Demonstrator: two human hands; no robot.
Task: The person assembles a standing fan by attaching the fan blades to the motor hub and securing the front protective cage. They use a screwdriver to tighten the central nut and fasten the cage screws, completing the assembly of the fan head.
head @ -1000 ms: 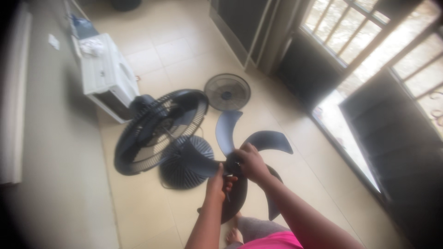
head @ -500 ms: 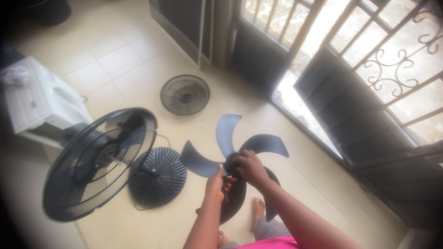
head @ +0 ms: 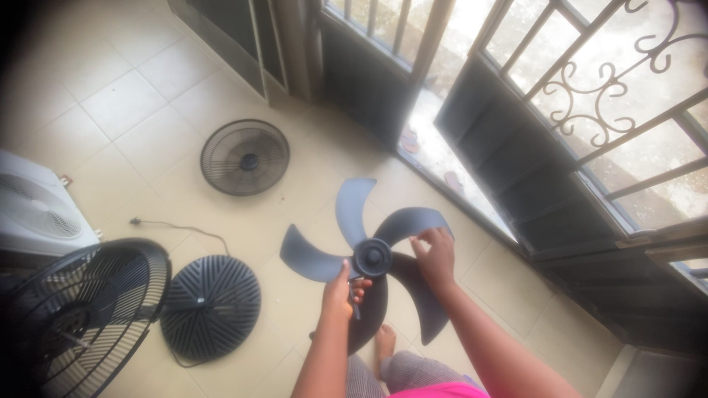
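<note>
Above the tiled floor (head: 140,110), near the open doorway, the person holds a dark fan blade (head: 369,254) out in front of them. The left hand (head: 341,284) is closed on the blade just below its round hub (head: 371,257), thumb on the face. The right hand (head: 436,254) rests half open on the far blade, fingers curled over its edge. Well apart on the floor lie a round front grille (head: 245,157) and a ribbed base disc (head: 211,306); the caged fan head (head: 77,313) stands at the lower left beside a white appliance (head: 33,214). I judge the blade is being looked over or turned; any further handling calls for a firm hub grip.
</note>
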